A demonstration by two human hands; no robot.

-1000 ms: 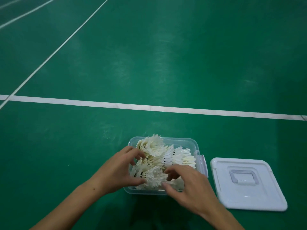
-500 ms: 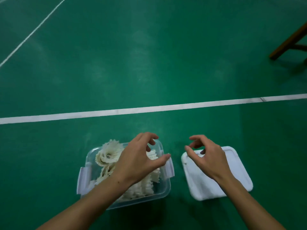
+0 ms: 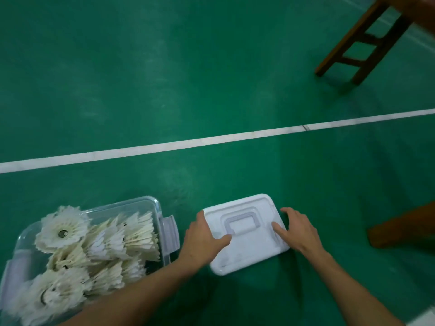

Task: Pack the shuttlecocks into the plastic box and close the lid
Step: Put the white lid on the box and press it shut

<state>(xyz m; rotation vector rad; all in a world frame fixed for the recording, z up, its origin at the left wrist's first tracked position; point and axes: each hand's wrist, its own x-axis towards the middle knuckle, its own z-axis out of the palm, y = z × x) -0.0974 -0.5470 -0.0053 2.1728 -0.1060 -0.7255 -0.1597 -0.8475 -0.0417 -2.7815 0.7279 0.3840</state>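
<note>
Lid (image 3: 247,234) lies flat on the floor, just right of the plastic box (image 3: 150,205) full of shuttlecocks (image 3: 98,245). Your left hand (image 3: 202,241) and right hand (image 3: 299,231) bracket its short sides, fingers spread, touching, not yet lifting. Box sits left, nearer your left hand.

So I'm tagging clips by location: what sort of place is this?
Probably an indoor badminton court: green sports floor with a painted white line, and a plastic box full of shuttlecocks.
</note>
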